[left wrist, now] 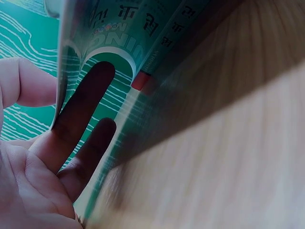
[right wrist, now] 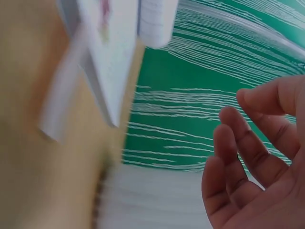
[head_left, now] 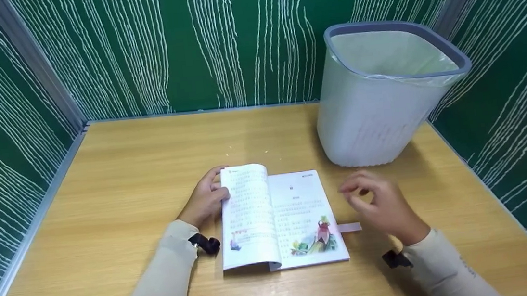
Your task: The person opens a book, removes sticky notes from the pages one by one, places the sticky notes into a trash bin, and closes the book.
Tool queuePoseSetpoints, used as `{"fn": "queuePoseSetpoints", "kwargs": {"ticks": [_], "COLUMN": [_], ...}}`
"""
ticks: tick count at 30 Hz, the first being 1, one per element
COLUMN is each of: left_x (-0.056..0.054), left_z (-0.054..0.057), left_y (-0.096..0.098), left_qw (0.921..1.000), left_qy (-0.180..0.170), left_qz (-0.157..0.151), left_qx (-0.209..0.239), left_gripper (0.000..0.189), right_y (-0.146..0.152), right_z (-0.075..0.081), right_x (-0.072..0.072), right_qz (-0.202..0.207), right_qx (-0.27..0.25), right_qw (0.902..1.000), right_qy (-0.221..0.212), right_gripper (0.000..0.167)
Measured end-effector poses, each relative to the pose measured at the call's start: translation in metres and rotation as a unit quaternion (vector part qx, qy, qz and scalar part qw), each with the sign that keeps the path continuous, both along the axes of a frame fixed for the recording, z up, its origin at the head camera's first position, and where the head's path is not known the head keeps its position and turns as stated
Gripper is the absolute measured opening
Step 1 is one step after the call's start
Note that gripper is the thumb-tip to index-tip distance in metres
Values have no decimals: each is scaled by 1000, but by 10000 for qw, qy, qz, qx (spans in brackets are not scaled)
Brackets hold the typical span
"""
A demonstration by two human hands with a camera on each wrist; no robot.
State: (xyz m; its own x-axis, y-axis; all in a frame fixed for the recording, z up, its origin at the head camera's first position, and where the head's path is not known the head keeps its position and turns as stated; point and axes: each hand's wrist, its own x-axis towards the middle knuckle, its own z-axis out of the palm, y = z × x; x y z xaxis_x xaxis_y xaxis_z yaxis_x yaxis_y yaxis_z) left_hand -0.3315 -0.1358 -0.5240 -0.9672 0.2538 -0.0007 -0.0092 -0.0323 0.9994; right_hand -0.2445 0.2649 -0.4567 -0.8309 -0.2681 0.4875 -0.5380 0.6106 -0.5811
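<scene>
A book [head_left: 296,215] with printed text and coloured drawings lies open on the wooden table, its left-hand pages bowed upward. My left hand [head_left: 205,201] grips its left side, thumb on the page and fingers behind. In the left wrist view the greenish cover [left wrist: 119,38] curves above two fingers of that hand [left wrist: 43,162]. To the right of the book, apart from it, my right hand [head_left: 381,202] hovers with loosely bent fingers and nothing held, as the right wrist view also shows. A pale pink strip [head_left: 351,227] sticks out from the book's right edge.
A white waste bin [head_left: 372,118] with a grey rim and a clear liner stands at the back right, beyond my right hand. Small white crumbs [head_left: 227,155] dot the table [head_left: 118,191] behind the book. Green panels [head_left: 253,38] with white wavy lines enclose the back and sides.
</scene>
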Motion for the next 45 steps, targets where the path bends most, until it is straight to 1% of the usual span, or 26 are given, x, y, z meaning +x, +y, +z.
{"fn": "queuePoseSetpoints", "kwargs": {"ticks": [3,7,11,15,16,19,25,28,33,39,45], "left_x": [-1,-1,-1,-1,0,1,3,3,3,1,2], "left_z": [-1,-2,-2,-3,-3,-3,-2,-2,-2,0,-1], "left_y": [0,0,-1,-3,-3,-5,-6,-6,-5,-3,-4], "left_qw": [10000,10000,9999,9998,9998,9999,9999,10000,9999,9997,10000], "left_qy": [0,16,32,88,104,85,69,54,30,99,-22], "left_qz": [-19,-19,-79,-157,-154,-96,-28,-27,-34,-104,-89], "left_qx": [-31,-96,-62,-39,-43,-64,-86,-50,-93,-183,-8], "left_gripper": [75,75,75,75,75,75,76,75,75,76,76], "right_y": [-4,-6,-3,1,2,2,0,1,4,7,6], "right_z": [-16,-33,-45,-55,-56,-59,-59,-60,-60,-59,-62], "right_x": [2,0,-1,-2,-3,-5,-6,-7,-7,-6,-7], "right_qz": [257,716,1150,1580,1632,1673,1539,1476,1502,1360,1531], "right_qx": [-348,-670,-621,-508,-480,-336,-159,-115,-118,-236,-390], "right_qw": [9971,9856,9712,9559,9527,9476,9452,9477,9510,9517,9553], "right_qy": [-623,-1376,-1991,-2423,-2517,-2700,-2874,-2827,-2701,-2741,-2497], "right_gripper": [25,17,14,18,19,25,31,29,26,21,13]}}
